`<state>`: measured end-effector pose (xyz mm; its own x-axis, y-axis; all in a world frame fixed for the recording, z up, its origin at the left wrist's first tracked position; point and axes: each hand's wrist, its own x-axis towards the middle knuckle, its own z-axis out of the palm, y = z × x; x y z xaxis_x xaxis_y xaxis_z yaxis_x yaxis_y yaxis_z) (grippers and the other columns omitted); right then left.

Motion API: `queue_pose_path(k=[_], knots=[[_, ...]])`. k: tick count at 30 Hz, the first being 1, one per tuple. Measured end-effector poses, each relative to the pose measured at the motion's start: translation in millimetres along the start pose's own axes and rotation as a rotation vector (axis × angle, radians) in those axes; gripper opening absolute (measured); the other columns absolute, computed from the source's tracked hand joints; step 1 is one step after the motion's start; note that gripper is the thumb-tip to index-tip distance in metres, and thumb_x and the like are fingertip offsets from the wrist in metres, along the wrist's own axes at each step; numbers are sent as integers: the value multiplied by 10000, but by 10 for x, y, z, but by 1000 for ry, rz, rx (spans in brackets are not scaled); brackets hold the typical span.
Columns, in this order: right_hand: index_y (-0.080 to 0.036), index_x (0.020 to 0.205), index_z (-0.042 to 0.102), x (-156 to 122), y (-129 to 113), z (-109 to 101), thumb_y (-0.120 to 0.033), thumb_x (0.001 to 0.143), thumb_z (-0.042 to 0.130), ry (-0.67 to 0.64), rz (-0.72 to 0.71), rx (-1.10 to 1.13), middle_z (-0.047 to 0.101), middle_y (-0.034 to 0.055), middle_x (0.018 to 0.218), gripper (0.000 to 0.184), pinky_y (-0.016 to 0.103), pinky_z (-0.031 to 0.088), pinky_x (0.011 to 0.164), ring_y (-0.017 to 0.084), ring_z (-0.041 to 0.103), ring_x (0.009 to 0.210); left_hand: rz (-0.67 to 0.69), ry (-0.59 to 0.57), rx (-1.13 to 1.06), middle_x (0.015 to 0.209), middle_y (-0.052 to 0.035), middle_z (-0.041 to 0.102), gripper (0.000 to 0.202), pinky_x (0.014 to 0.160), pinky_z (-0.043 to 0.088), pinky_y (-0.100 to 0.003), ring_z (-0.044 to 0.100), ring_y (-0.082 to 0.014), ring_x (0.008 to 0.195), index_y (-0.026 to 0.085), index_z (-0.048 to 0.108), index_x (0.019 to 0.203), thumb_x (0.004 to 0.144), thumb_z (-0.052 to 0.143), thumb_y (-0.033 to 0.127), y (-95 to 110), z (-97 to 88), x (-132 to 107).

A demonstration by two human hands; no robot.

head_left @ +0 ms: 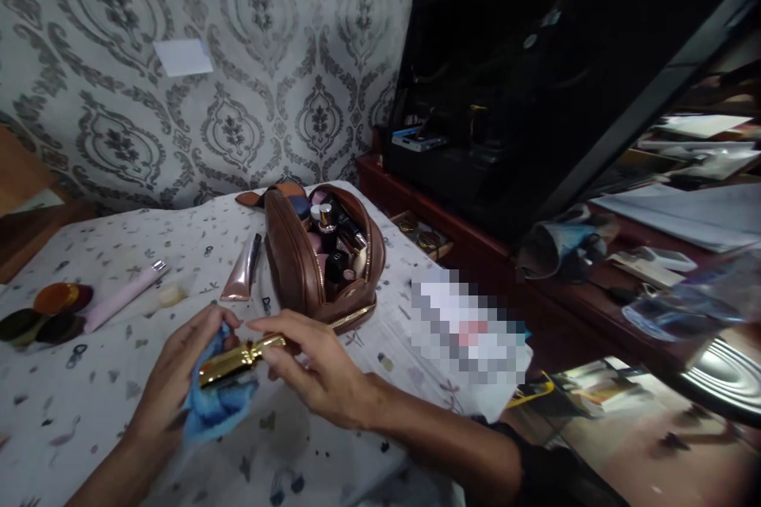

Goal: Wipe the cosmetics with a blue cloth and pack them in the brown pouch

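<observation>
Grey damask-patterned wallpaper (pixel 238 127) rises behind a surface spread with a white printed cloth (pixel 124 341), and I follow both hands through the head camera. The shiny gold cylindrical tube (pixel 229 367) bridges the hands, raised in front of that cloth. My right hand (pixel 324 368) has its fingers closed narrowly on the tube's right end; my left hand (pixel 187 356) clasps a crumpled bright-blue fabric wipe (pixel 219 412), and the tube's other end rests against it.

I judge the long axis to matter most: it runs from the wipe, tilting slightly up and away, into the right fingertips, so both hands sit in line with it. A narrower waist lies just left of the right grip. Beyond that grip stands a brown leather zip bag (pixel 291 257), open and full; beyond the left hand lies a rose-coloured, dark-capped squeeze tube (pixel 241 276).
</observation>
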<state>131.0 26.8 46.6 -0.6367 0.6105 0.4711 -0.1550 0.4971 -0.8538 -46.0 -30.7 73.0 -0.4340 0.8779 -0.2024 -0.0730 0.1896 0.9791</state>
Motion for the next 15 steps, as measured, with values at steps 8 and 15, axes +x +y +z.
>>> queue_pose_path(k=[8, 15], knots=[[-260, 1098, 618, -350, -236, -567, -398, 988, 565, 145, 223, -5, 678, 31, 847, 184, 260, 545, 644, 143, 654, 751, 342, -375, 408, 848, -39, 724, 343, 674, 535, -249, 664, -186, 756, 282, 753, 991, 897, 562, 551, -8, 315, -118], [-340, 1115, 637, -600, -206, -722, -373, 983, 585, 205, 173, -131, 703, 68, 905, 147, 327, 591, 721, 185, 690, 812, 364, -610, 413, 923, -23, 756, 340, 682, 562, -265, 701, -204, 785, 331, 721, 1069, 759, 737, 471, -158, 505, -53]])
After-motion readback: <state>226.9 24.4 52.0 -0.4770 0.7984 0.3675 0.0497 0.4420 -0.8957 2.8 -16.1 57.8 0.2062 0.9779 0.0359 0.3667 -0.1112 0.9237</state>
